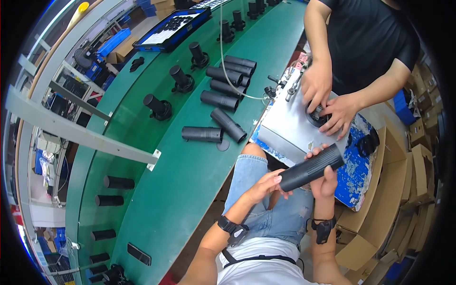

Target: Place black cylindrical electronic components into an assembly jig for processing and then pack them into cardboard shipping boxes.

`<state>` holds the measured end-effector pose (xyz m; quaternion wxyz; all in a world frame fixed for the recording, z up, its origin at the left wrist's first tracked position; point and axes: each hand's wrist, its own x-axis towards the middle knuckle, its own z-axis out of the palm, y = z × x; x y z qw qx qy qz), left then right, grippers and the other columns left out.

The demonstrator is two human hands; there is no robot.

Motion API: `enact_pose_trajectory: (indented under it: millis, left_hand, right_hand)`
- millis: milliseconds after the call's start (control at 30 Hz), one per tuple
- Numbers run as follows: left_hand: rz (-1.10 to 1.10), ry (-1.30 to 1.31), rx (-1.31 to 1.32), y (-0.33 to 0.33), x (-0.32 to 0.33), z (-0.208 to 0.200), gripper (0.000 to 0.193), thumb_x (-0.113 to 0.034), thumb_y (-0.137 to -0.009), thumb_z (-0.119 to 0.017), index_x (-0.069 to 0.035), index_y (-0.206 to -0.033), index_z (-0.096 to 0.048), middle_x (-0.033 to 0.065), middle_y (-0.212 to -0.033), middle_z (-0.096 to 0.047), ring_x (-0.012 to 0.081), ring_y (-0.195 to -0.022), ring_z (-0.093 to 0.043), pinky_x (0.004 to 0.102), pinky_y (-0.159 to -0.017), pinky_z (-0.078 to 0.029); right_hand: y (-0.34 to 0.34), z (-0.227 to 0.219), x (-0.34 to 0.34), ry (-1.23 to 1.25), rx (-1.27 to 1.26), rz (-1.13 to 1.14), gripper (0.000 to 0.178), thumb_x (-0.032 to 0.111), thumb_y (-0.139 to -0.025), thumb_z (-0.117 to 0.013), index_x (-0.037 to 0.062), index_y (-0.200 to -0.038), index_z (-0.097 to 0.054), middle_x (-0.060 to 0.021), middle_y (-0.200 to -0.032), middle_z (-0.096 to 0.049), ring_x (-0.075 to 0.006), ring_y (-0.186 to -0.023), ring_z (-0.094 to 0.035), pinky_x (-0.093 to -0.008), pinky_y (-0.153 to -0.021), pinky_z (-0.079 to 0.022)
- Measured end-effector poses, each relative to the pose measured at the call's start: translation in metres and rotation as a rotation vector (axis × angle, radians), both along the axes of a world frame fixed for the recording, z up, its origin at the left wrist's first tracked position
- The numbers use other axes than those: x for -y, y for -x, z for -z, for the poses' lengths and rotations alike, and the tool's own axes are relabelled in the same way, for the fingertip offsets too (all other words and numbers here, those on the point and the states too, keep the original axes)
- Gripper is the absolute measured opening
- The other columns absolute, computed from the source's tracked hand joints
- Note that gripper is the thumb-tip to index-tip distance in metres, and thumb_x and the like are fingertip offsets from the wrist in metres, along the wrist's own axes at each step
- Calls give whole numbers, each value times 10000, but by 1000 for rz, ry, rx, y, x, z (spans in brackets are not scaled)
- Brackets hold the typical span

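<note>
A black ribbed plastic tube (309, 169) lies tilted across both my hands, above my lap. My left hand (267, 185) grips its lower left end, with the thumb on top and the fingers underneath. Around the upper right end, my right hand (325, 181) has its thumb on the near side and fingertips on the far side. Just beyond the tube, a co-worker's two hands press on a round black part (317, 115) set in a silver metal box (285, 124). Their fingers hide much of that part.
Several black tubes (203, 134) lie on the green bench (161, 199) to my left, beside a black disc (223, 144). Black parts with round bases (157, 107) stand along the green belt. A phone (139, 254) rests near the front. Cardboard boxes (380, 209) are at right.
</note>
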<state>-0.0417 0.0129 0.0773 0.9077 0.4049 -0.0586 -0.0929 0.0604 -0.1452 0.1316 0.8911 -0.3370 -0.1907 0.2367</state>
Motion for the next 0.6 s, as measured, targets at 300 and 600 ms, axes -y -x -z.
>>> enact_pose_trajectory:
  millis: [300, 600]
  left_hand:
    - [136, -1, -228, -23, 8, 60, 493, -421, -973, -404, 10, -1171, -538, 126, -864, -646, 193, -686, -646, 279, -666, -516]
    - [78, 262, -28, -24, 3, 60, 626, -555, -974, -320, -14, -1271, -430, 87, -815, -591, 144, -674, -569, 252, -612, -464]
  right_hand:
    - [31, 30, 4, 344, 27, 260, 613, 181, -734, -701, 45, -1253, -404, -123, -1086, -534, -250, -1082, -508, -404, -991, -393]
    - [-8, 8, 10, 225, 302, 231, 576, 255, -729, -712, 43, -1175, -415, -99, -1023, -502, -272, -1048, -534, -446, -997, -401]
